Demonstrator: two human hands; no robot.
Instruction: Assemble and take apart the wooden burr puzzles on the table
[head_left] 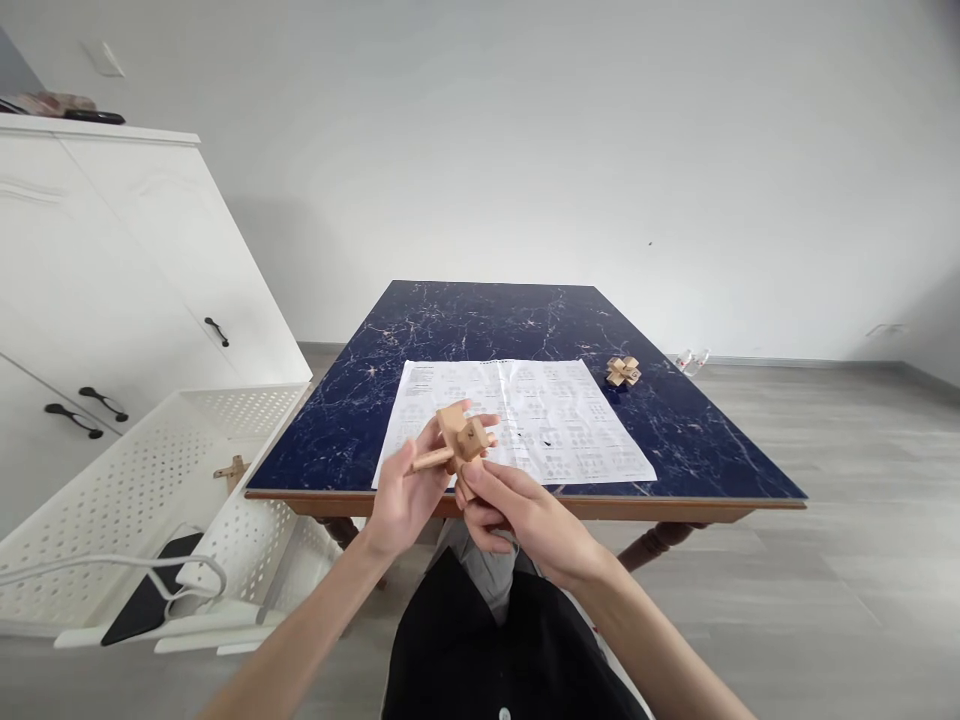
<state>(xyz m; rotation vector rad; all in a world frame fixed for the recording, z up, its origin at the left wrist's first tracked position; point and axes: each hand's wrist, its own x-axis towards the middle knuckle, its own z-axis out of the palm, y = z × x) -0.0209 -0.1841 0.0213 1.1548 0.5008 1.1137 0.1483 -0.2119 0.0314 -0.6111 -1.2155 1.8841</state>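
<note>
Jointly, a pale wooden assembly [472,438] is held by the left hand [401,500] and the right hand [529,515] at the near edge of a dark blue, marble-patterned desk [487,320]. It is supported by the left fingers, which are curled behind it, while a slim rod [433,458] jutting from its side is met by the left thumb. Its lower end is pinched between the thumb and bent fingers of the right hand; how the blocks are interlocked cannot quite be made out. Beyond the hands, a creased printed sheet [592,435] is spread on the desk. A second wooden cluster [622,372] is set just beside the sheet's far right corner. To the left, a wooden piece [232,472] is seen in a white perforated basket [142,490], near a white cabinet [112,240].
</note>
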